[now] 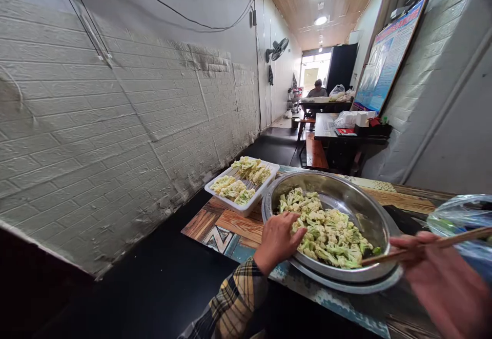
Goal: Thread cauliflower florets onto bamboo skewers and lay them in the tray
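A large steel bowl [346,185] on the patterned table holds a heap of cauliflower florets [326,231]. My left hand [279,239] reaches over the bowl's near rim, fingers curled down into the florets at the left side; what they pinch is hidden. My right hand [442,277], at the lower right, is closed on a thin wooden skewer [423,246] whose tip points left over the florets. A white rectangular tray [251,203] left of the bowl carries cauliflower pieces threaded on skewers.
A white brick-pattern wall runs along the left. A clear plastic bag [461,216] lies at the right table edge. Further back stand dark tables [330,128] with boxes and bags, and a seated person [317,88] near the doorway.
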Demonstrator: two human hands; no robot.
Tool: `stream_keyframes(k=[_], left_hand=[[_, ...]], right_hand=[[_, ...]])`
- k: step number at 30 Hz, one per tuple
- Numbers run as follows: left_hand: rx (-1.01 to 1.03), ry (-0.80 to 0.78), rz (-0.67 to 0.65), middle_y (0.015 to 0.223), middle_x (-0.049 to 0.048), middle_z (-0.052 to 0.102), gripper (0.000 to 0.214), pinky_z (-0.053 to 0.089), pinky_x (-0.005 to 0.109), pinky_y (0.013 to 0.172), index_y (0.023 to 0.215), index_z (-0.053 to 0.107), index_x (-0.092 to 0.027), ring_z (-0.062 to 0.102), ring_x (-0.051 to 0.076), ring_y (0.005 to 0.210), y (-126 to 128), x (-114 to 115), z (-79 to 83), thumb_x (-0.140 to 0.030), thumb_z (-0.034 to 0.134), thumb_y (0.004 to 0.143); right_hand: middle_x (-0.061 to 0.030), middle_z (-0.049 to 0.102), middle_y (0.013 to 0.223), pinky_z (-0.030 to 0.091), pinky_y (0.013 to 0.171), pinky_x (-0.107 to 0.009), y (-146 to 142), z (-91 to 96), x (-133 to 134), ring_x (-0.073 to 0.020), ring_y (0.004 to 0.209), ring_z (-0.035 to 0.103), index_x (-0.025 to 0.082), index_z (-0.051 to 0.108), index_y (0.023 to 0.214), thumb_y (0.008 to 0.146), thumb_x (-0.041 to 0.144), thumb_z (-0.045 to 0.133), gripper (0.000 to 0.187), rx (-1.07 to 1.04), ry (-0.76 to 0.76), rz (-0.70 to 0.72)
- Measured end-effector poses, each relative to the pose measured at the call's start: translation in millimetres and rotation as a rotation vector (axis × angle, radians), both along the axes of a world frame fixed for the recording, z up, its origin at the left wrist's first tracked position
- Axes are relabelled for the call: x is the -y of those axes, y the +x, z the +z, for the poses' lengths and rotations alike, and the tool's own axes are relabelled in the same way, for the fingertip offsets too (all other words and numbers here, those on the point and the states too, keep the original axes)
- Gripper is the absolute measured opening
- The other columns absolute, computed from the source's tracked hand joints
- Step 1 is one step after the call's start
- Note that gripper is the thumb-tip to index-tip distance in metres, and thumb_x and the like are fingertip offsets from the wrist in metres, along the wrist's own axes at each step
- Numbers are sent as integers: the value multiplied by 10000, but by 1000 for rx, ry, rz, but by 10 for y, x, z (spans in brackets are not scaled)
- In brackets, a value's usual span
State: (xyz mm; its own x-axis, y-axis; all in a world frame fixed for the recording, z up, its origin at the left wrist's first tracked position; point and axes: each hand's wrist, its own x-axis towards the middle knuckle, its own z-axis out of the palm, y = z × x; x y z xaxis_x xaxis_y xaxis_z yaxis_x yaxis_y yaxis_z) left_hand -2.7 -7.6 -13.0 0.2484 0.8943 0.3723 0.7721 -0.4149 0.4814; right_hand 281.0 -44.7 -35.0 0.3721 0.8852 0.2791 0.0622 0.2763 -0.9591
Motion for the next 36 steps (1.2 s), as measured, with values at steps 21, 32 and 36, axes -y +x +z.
stream_keyframes(k=[21, 32, 36], left_hand=[[291, 52, -274, 767, 39, 632, 238, 411, 285, 722, 739, 630, -185, 568, 167, 773, -54, 37, -44, -289, 479, 891], [208, 168, -264, 691, 9, 527, 224, 386, 275, 658, 701, 482, -192, 504, 158, 682, -146, -61, -108, -264, 408, 900], [225, 173, -199, 669, 2, 509, 239, 368, 266, 623, 687, 462, -194, 489, 150, 654, -103, -54, -118, -267, 388, 903]], right_hand=[[-37, 708, 799, 519, 529, -240, -1163, 176, -136, -152, 684, 629, 181, 717, 875, 694, 381, 736, 270, -375, -20, 27], [-3, 656, 781, 492, 574, -228, -413, 184, -250, -123, 689, 623, 203, 626, 864, 771, 468, 612, 281, -423, 189, -335], [26, 625, 693, 482, 591, -237, 259, -25, -139, -119, 629, 597, 203, 642, 930, 749, 493, 606, 344, -268, 114, -428]])
